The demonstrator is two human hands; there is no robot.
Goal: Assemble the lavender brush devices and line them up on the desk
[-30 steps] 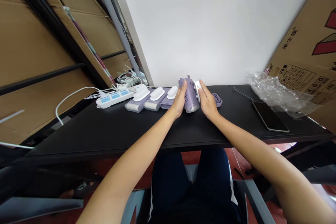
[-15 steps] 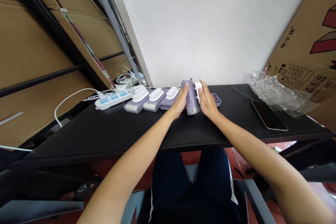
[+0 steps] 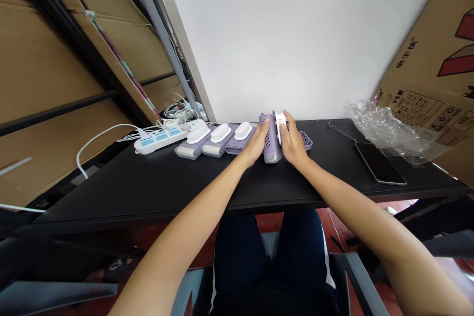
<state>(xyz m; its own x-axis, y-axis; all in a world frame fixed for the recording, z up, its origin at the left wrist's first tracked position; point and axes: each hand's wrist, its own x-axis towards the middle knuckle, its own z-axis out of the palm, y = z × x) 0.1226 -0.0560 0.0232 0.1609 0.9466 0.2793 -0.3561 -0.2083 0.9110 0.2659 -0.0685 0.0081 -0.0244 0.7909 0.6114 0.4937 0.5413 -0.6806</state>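
Above the black table, a purple case (image 3: 272, 144) with rows of small holes and a clear lower end stands nearly upright between my hands. My left hand (image 3: 256, 144) is closed on its left side, thumb on the perforated face. On the other side, my right hand (image 3: 293, 144) holds a white ribbed piece (image 3: 280, 121) against the case. Whether the two are joined, I cannot tell. To the left lie three similar purple cases, each topped with a white oval piece (image 3: 221, 133). Just beyond my right hand rests a purple slotted part (image 3: 305, 141), partly hidden.
A white power strip (image 3: 159, 139) with cables sits at the table's left. On the right are a phone (image 3: 379, 163), a metal spring (image 3: 341, 131) and crumpled clear plastic (image 3: 394, 131). Behind stands a white wall (image 3: 289, 39); a large cardboard box (image 3: 425, 79) leans at the right.
The purple case and white piece have shifted very slightly to the right, along with my hands. My grip looks the same, and the other things on the table have not moved.
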